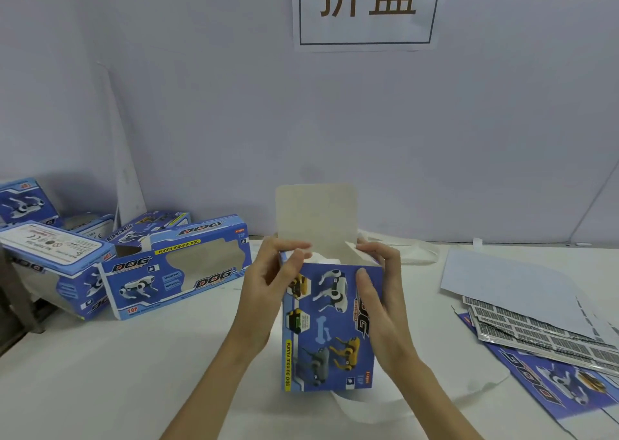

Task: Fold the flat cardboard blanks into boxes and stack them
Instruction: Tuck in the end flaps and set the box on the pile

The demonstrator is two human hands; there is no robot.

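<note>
A blue printed toy-dog box stands on end in the middle of the white table, its top open and its plain lid flap upright at the back. My left hand grips the box's upper left edge, fingers curled onto a side flap. My right hand holds the upper right edge, thumb on the front face, fingers on the right side flap. Several folded blue boxes lie piled at the left. Flat blanks lie at the right.
A grey sheet and printed label sheets lie on top of the flat blanks. A white wall with a paper sign stands close behind the table. A dark object sits at the table's left edge.
</note>
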